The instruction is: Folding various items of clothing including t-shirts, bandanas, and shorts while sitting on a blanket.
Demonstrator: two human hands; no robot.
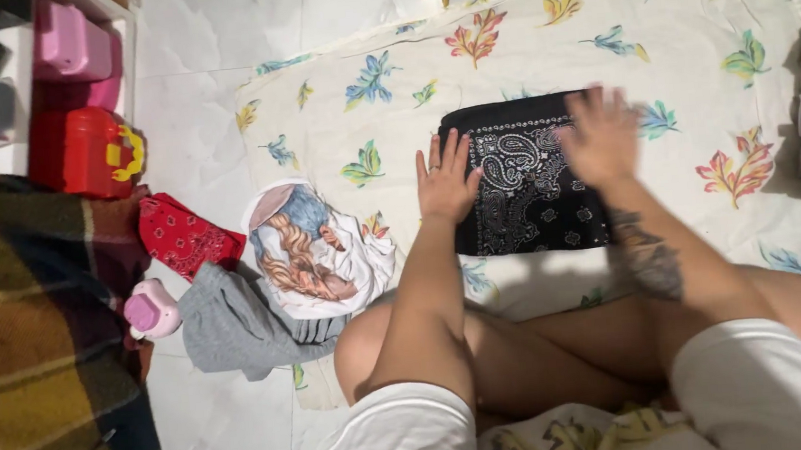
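My left hand (pixel 445 181) lies flat with spread fingers on the left edge of the black bandana (pixel 525 177), which rests folded on the leaf-printed sheet (pixel 669 4) in front of my knees. My right hand (pixel 600 135) is open on its upper right part, but it is blurred, so I cannot tell how firmly it presses. I think the fold could slip or wrinkle if one hand pushes harder than the other, because the sheet under the bandana is soft. Left of the bandana, the printed white shirt (pixel 312 251) and grey cloth (pixel 237 324) are bunched. The lower layers of the bandana are hidden.
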